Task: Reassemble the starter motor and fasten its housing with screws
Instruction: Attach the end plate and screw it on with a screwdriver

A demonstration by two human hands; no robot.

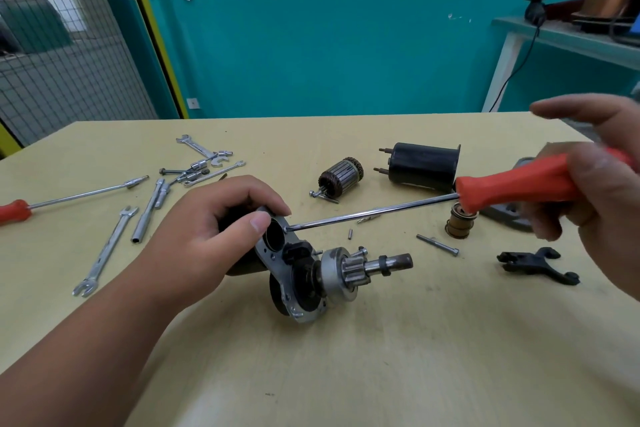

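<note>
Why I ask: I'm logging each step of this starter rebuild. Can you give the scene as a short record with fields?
left hand: grips the top of the starter assembly, steadying it on the table
right hand: holds the red-handled screwdriver
screwdriver tip: at what looks like a screw on the assembly's grey plate
loose parts: armature, black casing, bolt, black fork lever
tools at left: second screwdriver, spanner
</note>
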